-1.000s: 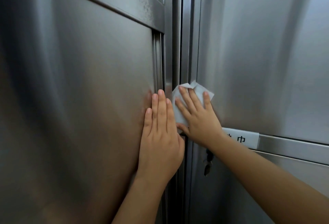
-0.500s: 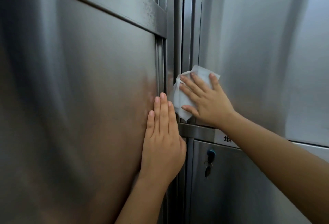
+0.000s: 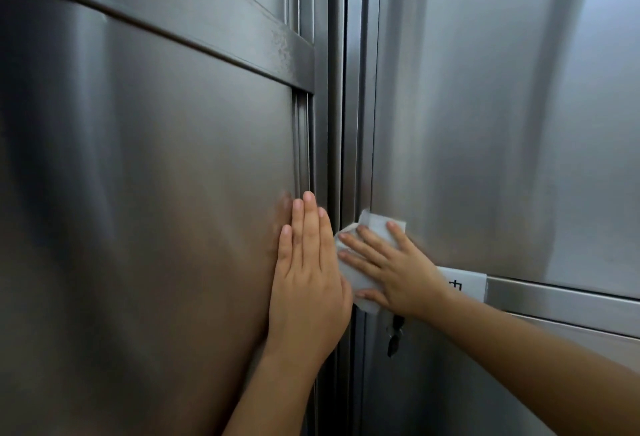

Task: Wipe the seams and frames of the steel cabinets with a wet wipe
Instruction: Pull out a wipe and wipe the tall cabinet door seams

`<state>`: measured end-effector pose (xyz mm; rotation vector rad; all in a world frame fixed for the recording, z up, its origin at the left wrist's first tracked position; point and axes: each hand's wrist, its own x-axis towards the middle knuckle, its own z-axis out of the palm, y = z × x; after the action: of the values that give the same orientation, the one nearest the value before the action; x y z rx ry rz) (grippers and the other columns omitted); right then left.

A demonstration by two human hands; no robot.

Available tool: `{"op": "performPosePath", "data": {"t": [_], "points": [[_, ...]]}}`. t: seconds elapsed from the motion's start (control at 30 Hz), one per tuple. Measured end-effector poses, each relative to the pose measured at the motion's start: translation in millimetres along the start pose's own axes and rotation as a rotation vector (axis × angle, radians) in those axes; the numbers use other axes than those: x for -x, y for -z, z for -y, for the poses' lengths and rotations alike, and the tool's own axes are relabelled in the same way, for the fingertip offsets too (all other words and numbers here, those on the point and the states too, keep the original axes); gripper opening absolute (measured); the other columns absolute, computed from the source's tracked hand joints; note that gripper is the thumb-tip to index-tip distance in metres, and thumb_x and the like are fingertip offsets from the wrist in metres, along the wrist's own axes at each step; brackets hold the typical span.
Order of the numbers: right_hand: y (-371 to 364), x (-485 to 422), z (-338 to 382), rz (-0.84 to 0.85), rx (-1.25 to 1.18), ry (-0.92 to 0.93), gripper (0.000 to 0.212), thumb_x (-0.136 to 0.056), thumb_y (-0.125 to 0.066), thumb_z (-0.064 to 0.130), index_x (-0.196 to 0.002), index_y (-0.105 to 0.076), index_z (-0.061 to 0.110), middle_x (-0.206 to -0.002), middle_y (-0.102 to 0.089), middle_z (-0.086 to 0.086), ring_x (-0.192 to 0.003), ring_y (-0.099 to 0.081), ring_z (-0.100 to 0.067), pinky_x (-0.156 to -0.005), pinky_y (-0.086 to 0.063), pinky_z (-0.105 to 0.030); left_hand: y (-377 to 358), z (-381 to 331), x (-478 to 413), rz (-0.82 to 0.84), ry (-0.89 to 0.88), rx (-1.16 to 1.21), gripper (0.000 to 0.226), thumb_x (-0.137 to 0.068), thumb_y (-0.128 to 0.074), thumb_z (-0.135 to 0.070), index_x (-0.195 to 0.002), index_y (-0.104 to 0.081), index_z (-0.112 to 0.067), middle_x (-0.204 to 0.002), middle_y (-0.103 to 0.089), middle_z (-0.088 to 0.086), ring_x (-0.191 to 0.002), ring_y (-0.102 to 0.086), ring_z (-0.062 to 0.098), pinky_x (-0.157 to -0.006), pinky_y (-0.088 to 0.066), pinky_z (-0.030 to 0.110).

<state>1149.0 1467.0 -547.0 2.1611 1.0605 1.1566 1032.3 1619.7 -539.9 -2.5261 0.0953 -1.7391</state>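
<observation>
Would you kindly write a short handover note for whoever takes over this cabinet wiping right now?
Left hand: flat, fingers straight, resting on the left cabinet door beside the vertical seam.
Right hand: fingers spread, pressing the wet wipe against the seam's right frame, just above the label.
Done: no visible mark shows which stretches are wiped.
Left: probably the seam higher up and the left crossbar.

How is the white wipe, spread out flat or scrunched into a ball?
Spread fairly flat. The wet wipe lies pressed under the right hand, fingers straight, its corners poking out.

Brushed glossy steel cabinets [image 3: 156,210], soft matt wipe [image 3: 375,231]
</observation>
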Motion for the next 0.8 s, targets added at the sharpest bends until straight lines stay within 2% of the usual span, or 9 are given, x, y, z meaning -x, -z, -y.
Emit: {"op": "performPosePath", "data": {"t": [0.1,0.2,0.27,0.37,0.43,0.53,0.6,0.7,0.8], "points": [[14,-19,-26,-0.064,0.019,-0.048,0.065,-0.093,-0.013,0.057,-0.138,-0.039,0.018,-0.146,-0.036,-0.005,-0.135,-0.036,-0.026,-0.109,-0.013,-0.054,-1,-4,-10,-0.022,0.036,0.035,0.065,-0.082,-0.029,-0.027,-0.138,-0.027,0.007,-0.147,-0.027,0.027,-0.137,-0.021,0.034,-0.111,-0.013,0.042],[37,-49,-60,-0.133,0.043,-0.085,0.063,-0.09,-0.023,0.054,-0.139,-0.035,0.017,-0.145,-0.041,-0.007,-0.133,-0.039,-0.03,-0.106,-0.017,-0.055,-1,-12,-25,-0.038,0.101,0.075,0.068,-0.077,-0.034,-0.022,-0.138,-0.032,0.007,-0.148,-0.027,0.024,-0.138,-0.02,0.032,-0.112,-0.012,0.042],[55,-69,-85,-0.151,0.085,-0.096,0.064,-0.089,-0.024,0.052,-0.139,-0.041,0.016,-0.144,-0.043,-0.008,-0.132,-0.041,-0.031,-0.103,-0.019,-0.055,-3,-16,-36,-0.041,0.106,0.083,0.071,-0.071,-0.035,-0.02,-0.136,-0.037,0.007,-0.148,-0.029,0.023,-0.138,-0.023,0.031,-0.111,-0.017,0.044],[80,-95,-119,-0.134,0.134,-0.139,0.065,-0.093,-0.013,0.053,-0.138,-0.043,0.017,-0.144,-0.043,-0.007,-0.131,-0.042,-0.03,-0.103,-0.017,-0.053,-6,-13,-53,-0.049,0.087,0.079,0.072,-0.067,-0.038,-0.019,-0.134,-0.042,0.008,-0.146,-0.032,0.023,-0.136,-0.029,0.033,-0.11,-0.019,0.045],[96,-110,-136,-0.104,0.151,-0.185,0.074,-0.092,0.008,0.056,-0.142,-0.033,0.02,-0.148,-0.035,-0.004,-0.136,-0.035,-0.028,-0.105,-0.009,-0.051,-6,-10,-66,-0.068,0.084,0.092,0.072,-0.066,-0.038,-0.018,-0.132,-0.044,0.01,-0.145,-0.034,0.025,-0.135,-0.032,0.034,-0.108,-0.017,0.042],[117,-134,-157,-0.108,0.213,-0.245,0.086,-0.073,0.031,0.064,-0.146,0.0,0.029,-0.157,-0.002,0.002,-0.145,-0.004,-0.021,-0.11,0.005,-0.051,0,-6,-84,-0.105,0.079,0.099,0.071,-0.066,-0.037,-0.019,-0.131,-0.045,0.009,-0.144,-0.035,0.024,-0.134,-0.032,0.033,-0.108,-0.016,0.041],[130,-148,-168,-0.096,0.206,-0.306,0.076,-0.079,0.019,0.064,-0.146,0.009,0.031,-0.156,0.012,0.005,-0.144,0.009,-0.017,-0.111,0.007,-0.053,3,-4,-93,-0.133,0.081,0.109,0.071,-0.067,-0.037,-0.019,-0.132,-0.044,0.009,-0.145,-0.034,0.023,-0.136,-0.029,0.031,-0.108,-0.015,0.04],[150,-163,-180,-0.066,0.15,-0.358,0.061,-0.095,-0.006,0.056,-0.148,0.008,0.03,-0.156,0.015,0.006,-0.144,0.012,-0.016,-0.111,0.009,-0.052,6,-1,-97,-0.161,0.091,0.144,0.07,-0.069,-0.038,-0.018,-0.134,-0.041,0.007,-0.147,-0.031,0.021,-0.138,-0.021,0.028,-0.111,-0.013,0.038],[152,-169,-180,-0.076,0.131,-0.395,0.064,-0.094,-0.007,0.058,-0.148,0.007,0.027,-0.156,0.015,0.004,-0.144,0.012,-0.017,-0.111,0.009,-0.053,6,0,-95,-0.171,0.09,0.169,0.071,-0.069,-0.038,-0.019,-0.134,-0.042,0.007,-0.147,-0.031,0.021,-0.138,-0.022,0.028,-0.111,-0.01,0.035]]}}
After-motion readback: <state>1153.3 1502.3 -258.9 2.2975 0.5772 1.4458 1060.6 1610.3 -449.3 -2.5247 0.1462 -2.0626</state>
